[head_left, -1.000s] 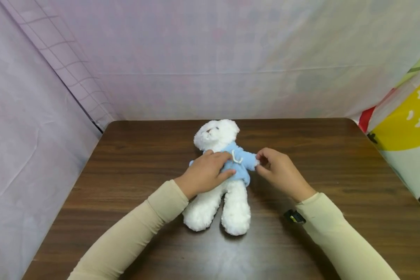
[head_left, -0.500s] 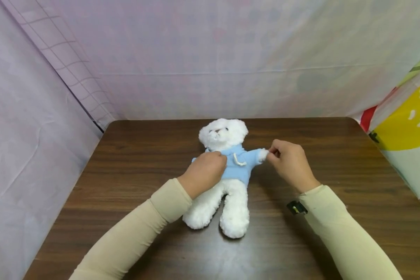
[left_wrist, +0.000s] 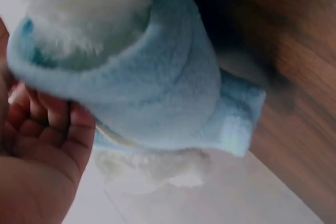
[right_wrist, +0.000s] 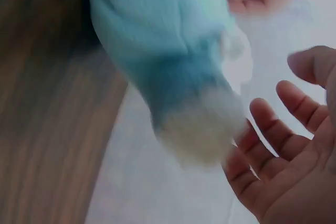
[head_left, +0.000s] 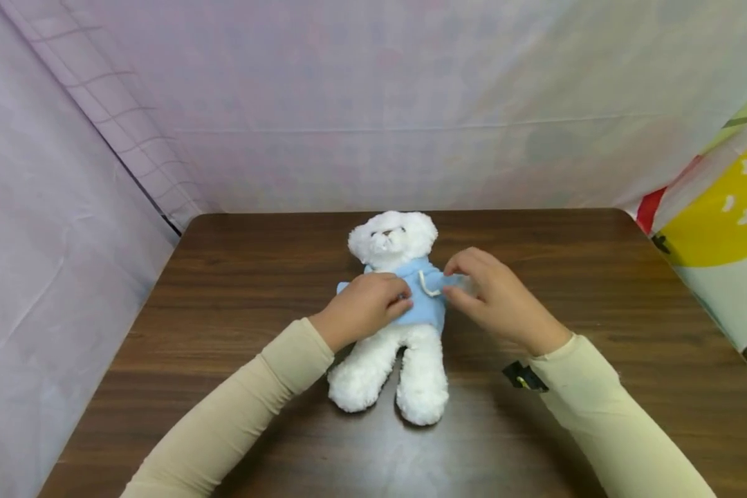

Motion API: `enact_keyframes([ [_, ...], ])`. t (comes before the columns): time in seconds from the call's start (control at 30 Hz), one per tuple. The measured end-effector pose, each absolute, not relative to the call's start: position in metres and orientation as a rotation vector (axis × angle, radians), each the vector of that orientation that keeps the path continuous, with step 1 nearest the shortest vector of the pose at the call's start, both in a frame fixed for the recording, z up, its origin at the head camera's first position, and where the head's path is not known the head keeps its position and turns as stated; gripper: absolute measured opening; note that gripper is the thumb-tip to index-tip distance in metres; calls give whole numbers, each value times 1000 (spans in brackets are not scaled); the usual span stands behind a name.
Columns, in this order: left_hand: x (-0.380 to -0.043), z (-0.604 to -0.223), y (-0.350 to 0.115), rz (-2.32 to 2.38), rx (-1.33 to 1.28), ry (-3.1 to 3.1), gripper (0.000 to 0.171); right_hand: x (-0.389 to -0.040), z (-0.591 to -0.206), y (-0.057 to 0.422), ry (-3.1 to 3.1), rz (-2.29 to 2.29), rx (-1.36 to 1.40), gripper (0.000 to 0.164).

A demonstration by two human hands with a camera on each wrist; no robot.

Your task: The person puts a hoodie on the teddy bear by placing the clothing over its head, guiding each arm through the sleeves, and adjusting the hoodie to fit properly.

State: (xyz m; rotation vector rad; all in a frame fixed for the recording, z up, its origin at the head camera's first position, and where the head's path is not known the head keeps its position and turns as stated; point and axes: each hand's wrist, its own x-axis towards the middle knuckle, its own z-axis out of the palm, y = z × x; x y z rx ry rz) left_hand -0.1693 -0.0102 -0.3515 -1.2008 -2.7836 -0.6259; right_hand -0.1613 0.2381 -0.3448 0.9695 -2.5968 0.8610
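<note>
A white plush bear (head_left: 422, 373) lies on its back on the table, head away from me. It wears a light blue hoodie (head_left: 428, 311) with a white drawstring (head_left: 427, 285) on the chest. My left hand (head_left: 362, 304) holds the front of the hoodie, and in the left wrist view its curled fingers are at the hem. My right hand (head_left: 501, 297) is beside the bear's right-side arm, fingers spread. The right wrist view shows a fluffy paw (right_wrist: 202, 129) out of that sleeve, close to my fingertips. The opposite sleeve (left_wrist: 239, 124) sticks out with no paw showing.
The dark wooden table (head_left: 243, 290) has a pale cloth backdrop (head_left: 373, 111) behind it and another at the left. Patterned cloth in yellow (head_left: 716, 228) hangs at the right. A small black device (head_left: 524, 377) is at my right wrist.
My right hand pulled the bear's arm outward by the paw, then let go and moved back in with fingers spread. The left hand closed on the hoodie, then loosened a little.
</note>
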Motion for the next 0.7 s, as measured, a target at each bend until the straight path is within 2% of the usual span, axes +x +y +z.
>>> enact_keyframes([
  [0.17,-174,-352,-31,-758,-1119,-2733,19,-163,-365,220,-2639,609,1005,32],
  [0.3,-177,-352,-55,-843,-882,-2760,23,-162,-374,221,-2649,551,915,44],
  [0.4,-178,-354,-67,-861,-708,-2894,30,-162,-374,220,-2632,536,963,49],
  [0.53,-175,-356,-71,-819,-593,-3073,40,-162,-373,216,-2643,502,1071,44],
  [0.7,-173,-359,-67,-805,-544,-3156,48,-163,-375,212,-2674,629,1037,27],
])
